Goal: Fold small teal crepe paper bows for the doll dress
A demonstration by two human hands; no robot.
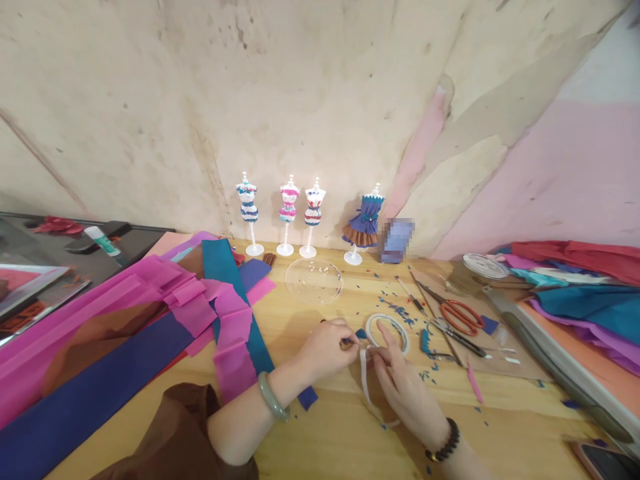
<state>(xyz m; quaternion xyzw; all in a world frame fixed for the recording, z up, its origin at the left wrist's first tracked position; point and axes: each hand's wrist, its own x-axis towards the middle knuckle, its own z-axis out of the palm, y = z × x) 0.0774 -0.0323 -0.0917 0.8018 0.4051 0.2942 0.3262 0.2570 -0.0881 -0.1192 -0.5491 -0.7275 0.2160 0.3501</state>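
My left hand (333, 350), a jade-green bangle on its wrist, is closed in a pinch on a small blue paper piece (345, 344), mostly hidden by the fingers. Close to its fingertips, my right hand (403, 383) pinches a narrow white tape strip (364, 377) between thumb and fingers, with the index finger stretched out. The strip hangs in a loop toward the tabletop. Just behind my right fingers lies a roll of white tape (404, 331). A scalloped teal paper strip (425, 342) and blue paper scraps (397, 310) lie to the right of the roll.
Several white mannequins (289, 212) stand along the wall, one in a blue and brown paper dress (367, 220). Crepe paper strips (125, 367) cover the left side. Orange-handled scissors (460, 315), pliers (457, 337) and a craft knife (411, 295) lie right. A clear disc (300, 300) lies behind.
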